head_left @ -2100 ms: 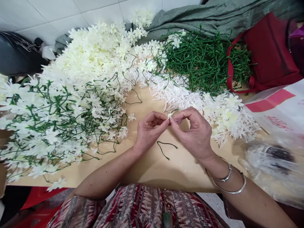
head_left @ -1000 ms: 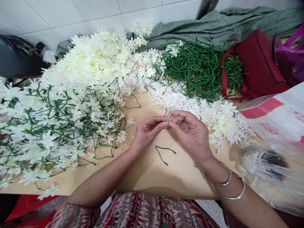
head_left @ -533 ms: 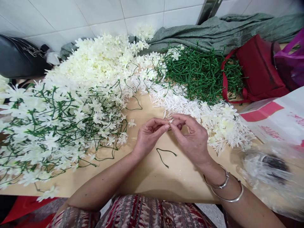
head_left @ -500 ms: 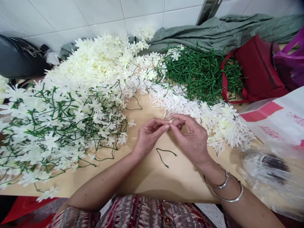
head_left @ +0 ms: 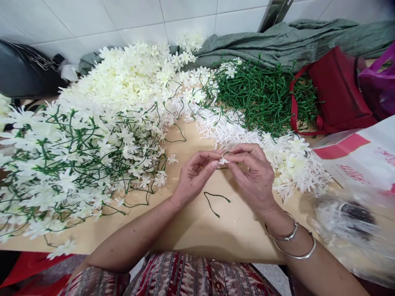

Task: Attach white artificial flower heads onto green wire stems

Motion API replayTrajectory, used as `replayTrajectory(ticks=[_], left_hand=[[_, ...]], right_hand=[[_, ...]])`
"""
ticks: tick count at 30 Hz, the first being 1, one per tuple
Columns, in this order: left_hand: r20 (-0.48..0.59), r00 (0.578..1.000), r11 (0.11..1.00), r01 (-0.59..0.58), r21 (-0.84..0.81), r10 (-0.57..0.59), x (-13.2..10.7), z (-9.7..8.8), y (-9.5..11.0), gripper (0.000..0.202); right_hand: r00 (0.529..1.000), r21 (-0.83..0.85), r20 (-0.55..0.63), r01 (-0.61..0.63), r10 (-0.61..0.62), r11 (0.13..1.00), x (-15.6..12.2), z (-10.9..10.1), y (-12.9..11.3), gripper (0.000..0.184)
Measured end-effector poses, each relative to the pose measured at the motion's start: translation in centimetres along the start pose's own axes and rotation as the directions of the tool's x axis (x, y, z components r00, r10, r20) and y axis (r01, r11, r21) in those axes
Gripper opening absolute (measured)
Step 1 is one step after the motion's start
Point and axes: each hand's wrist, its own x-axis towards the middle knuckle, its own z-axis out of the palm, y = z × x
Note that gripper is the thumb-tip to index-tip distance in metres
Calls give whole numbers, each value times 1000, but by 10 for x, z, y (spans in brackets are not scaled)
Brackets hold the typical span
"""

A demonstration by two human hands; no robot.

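Observation:
Over the table, my left hand (head_left: 197,172) is closed in a pinch on a small white artificial flower (head_left: 223,160). My right hand (head_left: 254,172) meets it fingertip to fingertip, its thumb and fingers pinched together at a thin green stem (head_left: 227,153) that shows just above the flower. Most of that stem is hidden by the fingers. Below both hands a bent green stem (head_left: 212,200) lies loose on the tabletop.
White flowers on green stems (head_left: 70,164) cover the table's left side. Behind are heaped cream petals (head_left: 123,78), fine white strands (head_left: 222,123) and bare green stems (head_left: 256,94). At right are a red bag (head_left: 339,90), a paper bag (head_left: 364,152) and clear plastic (head_left: 342,230).
My right hand's fingers have spread slightly up and right, and more of the white flower shows between the fingertips. The loose stem below has stayed put.

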Motion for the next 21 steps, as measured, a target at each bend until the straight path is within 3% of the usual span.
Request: replayTrajectory(ticks=[5,7,11,17,21], left_hand=[[-146,982,981,-98,167,123,0,-2,-5,21],[-95,973,929,-169,329,211,0,-2,-9,16],[92,943,729,-307,612,320,1,-2,-16,18],[185,924,468,-334,818,336,9,3,-24,24],[249,930,335,-333,881,270,22,8,-28,24]], right_hand=[[988,89,-103,-110,118,990,2,-3,9,4],[972,112,-155,-160,177,981,4,-6,15,8],[957,115,-227,-158,181,981,8,-15,24,14],[931,173,-278,-196,238,965,12,-17,21,20],[932,187,-251,-217,260,958,12,-16,20,18]])
